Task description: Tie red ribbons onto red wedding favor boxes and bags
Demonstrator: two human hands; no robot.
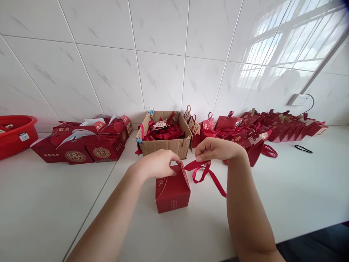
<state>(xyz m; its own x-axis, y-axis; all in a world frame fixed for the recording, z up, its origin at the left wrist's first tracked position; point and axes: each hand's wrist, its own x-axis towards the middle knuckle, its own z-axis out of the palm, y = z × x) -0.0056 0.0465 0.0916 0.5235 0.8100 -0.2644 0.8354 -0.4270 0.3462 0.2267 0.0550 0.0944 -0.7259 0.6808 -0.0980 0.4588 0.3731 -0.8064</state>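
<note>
A small red gift box (173, 194) with gold print stands upright on the white table in front of me. My left hand (160, 163) is closed on the top of this box, its fingertips at the folded flap. To the right, my right hand (214, 149) pinches a red ribbon (200, 174) between thumb and fingers. One end of the ribbon runs to the top of the box; the rest loops and hangs down toward the table. Where the ribbon meets the box is partly hidden by my left fingers.
Behind the box stands a cardboard box (163, 147) full of red ribbons and tags. Larger red boxes (81, 147) stand at left, beside a red basin (20, 136). Several small red boxes (286, 127) line the wall at right, near a black loop (303, 149) and a power socket (299, 99).
</note>
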